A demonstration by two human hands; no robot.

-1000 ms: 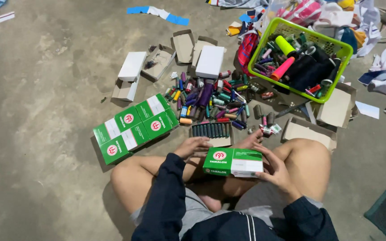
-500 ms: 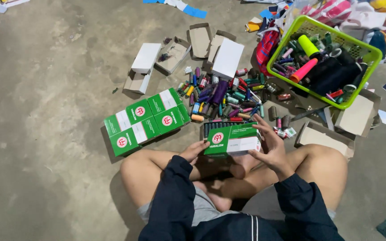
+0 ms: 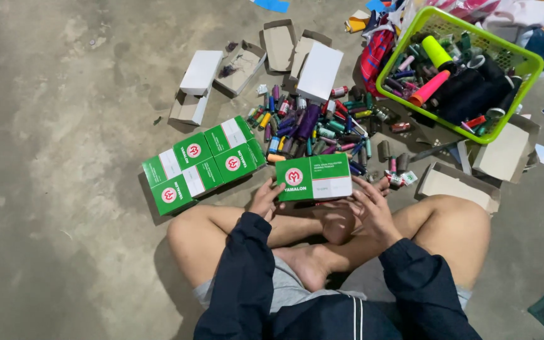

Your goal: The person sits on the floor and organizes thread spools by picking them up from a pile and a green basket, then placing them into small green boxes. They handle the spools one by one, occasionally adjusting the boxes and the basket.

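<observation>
A green and white box (image 3: 313, 178) is held flat above the person's crossed shins, its printed top facing up. The left hand (image 3: 266, 198) takes the box's left end, fingers curled up against the edge and wrist bent back toward the knee, so its grip is closed on the box. The right hand (image 3: 373, 208) holds the box's right end, palm turned inward and fingers spread and arched along the lower right corner; this grip too is closed on the box. Both forearms, in dark sleeves, angle in from the knees toward the box.

Just left of the box, four matching green boxes (image 3: 203, 164) lie packed together on the concrete floor (image 3: 64, 189). Directly behind the box is a heap of small thread spools (image 3: 313, 126) in many colours. Behind that heap, farther from the box, lie open white cartons (image 3: 221, 69) and one closed white box (image 3: 319, 71). Up and to the right of the box sits a lime green basket (image 3: 524, 63) holding larger spools. To the right of the box, past the right hand, lies a flattened cardboard carton (image 3: 458, 186).
</observation>
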